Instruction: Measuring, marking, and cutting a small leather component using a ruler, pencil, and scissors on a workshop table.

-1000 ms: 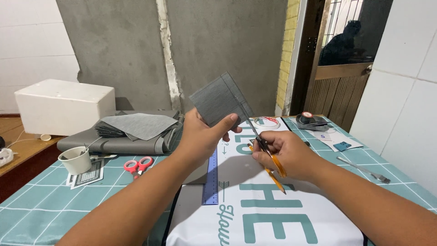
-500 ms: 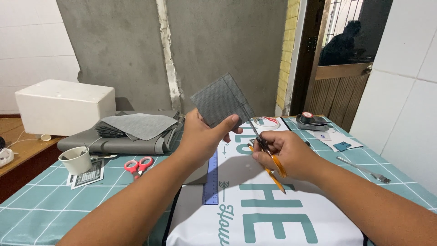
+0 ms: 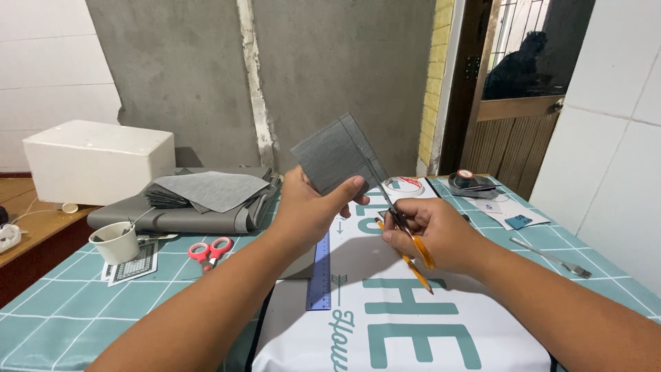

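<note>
The left hand (image 3: 313,207) pinches a grey fabric square (image 3: 336,157) at its lower edge, thumb across the front, the other fingers hidden behind, holding it upright above the table (image 3: 55,296). The right hand (image 3: 430,231) is closed through the orange handles of the scissors (image 3: 385,200); the blades run up along the right side of the square, and they appear to be on the cloth, though whether they are parted or closed is too fine to tell. To cut well here, I judge the cloth should stay taut near the blades, so the left grip belongs close to the cutting line, and the scissors should follow the stitched line near the edge with long, steady bites, not short snips. The thumb sits just beside the blades, so it needs watching. Below the hands lies a white printed sheet (image 3: 413,331) with a blue ruler (image 3: 319,265) along its left side. Further left are red scissors (image 3: 210,249), a white cup (image 3: 116,241) on a patterned card, and folded grey fabric (image 3: 200,200) in front of a white foam box (image 3: 96,158). To the right sit a tape roll (image 3: 403,184), some small papers and a metal tool (image 3: 551,256).
</note>
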